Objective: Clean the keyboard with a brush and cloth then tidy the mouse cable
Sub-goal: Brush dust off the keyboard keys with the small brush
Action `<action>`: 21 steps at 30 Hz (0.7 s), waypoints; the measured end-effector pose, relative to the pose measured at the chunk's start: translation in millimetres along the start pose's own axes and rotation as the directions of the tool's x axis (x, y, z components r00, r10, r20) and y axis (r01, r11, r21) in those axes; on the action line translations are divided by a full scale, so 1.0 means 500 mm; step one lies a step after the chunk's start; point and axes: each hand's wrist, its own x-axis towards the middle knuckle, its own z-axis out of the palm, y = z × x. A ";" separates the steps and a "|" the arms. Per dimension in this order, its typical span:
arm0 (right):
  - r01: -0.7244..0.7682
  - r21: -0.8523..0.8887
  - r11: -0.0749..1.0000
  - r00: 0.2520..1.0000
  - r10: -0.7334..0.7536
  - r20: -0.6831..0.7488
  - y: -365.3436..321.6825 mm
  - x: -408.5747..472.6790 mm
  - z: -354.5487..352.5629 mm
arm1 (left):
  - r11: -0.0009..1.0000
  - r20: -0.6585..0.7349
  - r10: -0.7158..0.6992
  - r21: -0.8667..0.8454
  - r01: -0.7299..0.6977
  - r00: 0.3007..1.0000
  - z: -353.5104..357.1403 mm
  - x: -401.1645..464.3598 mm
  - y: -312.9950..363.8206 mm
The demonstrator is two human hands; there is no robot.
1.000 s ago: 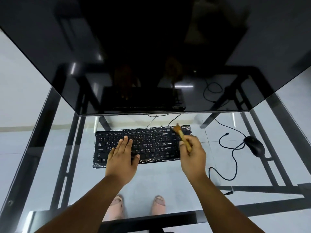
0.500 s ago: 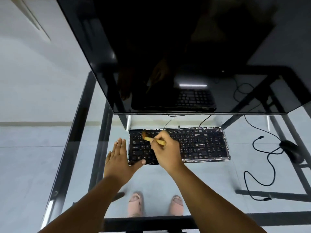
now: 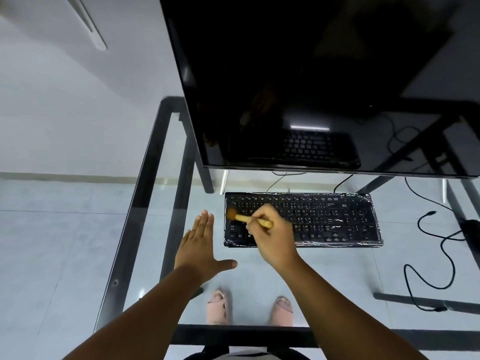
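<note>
Pinched in the right hand [image 3: 272, 235], a small wooden-handled brush [image 3: 250, 220] meets the black plastic-wrapped keyboard [image 3: 337, 220]. Left hand [image 3: 200, 246] rests flat, empty. Short light strokes along each key row should work best.

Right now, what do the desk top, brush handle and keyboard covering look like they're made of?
Desk top: clear glass, glossy; floor and feet show through it, on a dark, probably metal frame.
Brush handle: pale tan, matte, likely wood or bamboo; blur leaves it open.
Keyboard: black plastic, apparently wrapped in clear film, judging by crinkled shiny edges.
</note>
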 end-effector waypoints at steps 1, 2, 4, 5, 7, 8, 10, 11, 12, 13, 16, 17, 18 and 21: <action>0.016 -0.032 0.999 1.000 -0.017 -0.009 0.003 -0.005 -0.002 | 1.000 -0.003 0.003 0.001 -0.003 1.000 0.000 -0.001 -0.001; 0.019 -0.053 0.998 0.997 -0.023 -0.072 0.006 -0.008 -0.006 | 1.000 -0.005 0.004 -0.001 -0.004 1.000 0.002 -0.002 -0.001; -0.004 -0.029 1.000 0.986 0.000 -0.166 0.016 -0.013 -0.016 | 1.000 -0.008 0.007 -0.006 -0.007 1.000 0.003 -0.003 -0.001; -0.008 0.000 1.000 0.993 0.008 -0.119 0.016 -0.018 -0.019 | 1.000 -0.009 0.011 -0.009 -0.011 1.000 0.003 -0.003 0.000; -0.004 -0.019 1.000 0.999 0.005 0.049 0.016 -0.031 -0.020 | 1.000 -0.017 0.015 -0.017 -0.015 1.000 0.003 -0.003 -0.001; 0.019 -0.054 0.998 0.998 -0.016 0.055 0.019 -0.038 -0.022 | 1.000 -0.018 0.015 -0.021 -0.016 1.000 0.003 -0.004 -0.001; 0.040 -0.100 0.994 0.996 -0.047 -0.074 0.023 -0.043 -0.030 | 1.000 -0.023 0.013 -0.023 -0.014 1.000 0.002 -0.003 0.000; 0.033 -0.084 0.996 0.992 -0.043 -0.117 0.022 -0.045 -0.036 | 1.000 -0.027 0.012 -0.023 -0.013 1.000 0.002 -0.003 0.000; 0.033 -0.056 0.998 0.994 -0.039 -0.104 0.022 -0.046 -0.040 | 1.000 -0.028 0.010 -0.023 -0.011 1.000 0.002 -0.003 0.001; 0.037 -0.038 0.999 0.999 -0.038 -0.038 0.018 -0.049 -0.042 | 1.000 -0.027 0.009 -0.022 -0.009 1.000 0.002 -0.003 0.002; 0.057 -0.098 0.994 0.998 -0.055 0.026 0.017 -0.063 -0.046 | 1.000 -0.020 0.001 -0.014 -0.002 1.000 0.001 -0.002 0.003; 0.048 -0.116 0.992 0.998 -0.053 -0.041 0.019 -0.064 -0.050 | 1.000 -0.018 -0.003 -0.012 0.003 1.000 0.002 -0.002 0.005; 0.030 -0.108 0.994 0.994 -0.041 -0.099 0.021 -0.064 -0.055 | 1.000 -0.019 -0.007 -0.013 0.007 1.000 0.002 -0.002 0.005; 0.037 -0.027 0.999 0.999 -0.036 0.038 0.021 -0.069 -0.070 | 1.000 -0.031 -0.015 -0.026 0.015 0.999 0.007 -0.005 0.012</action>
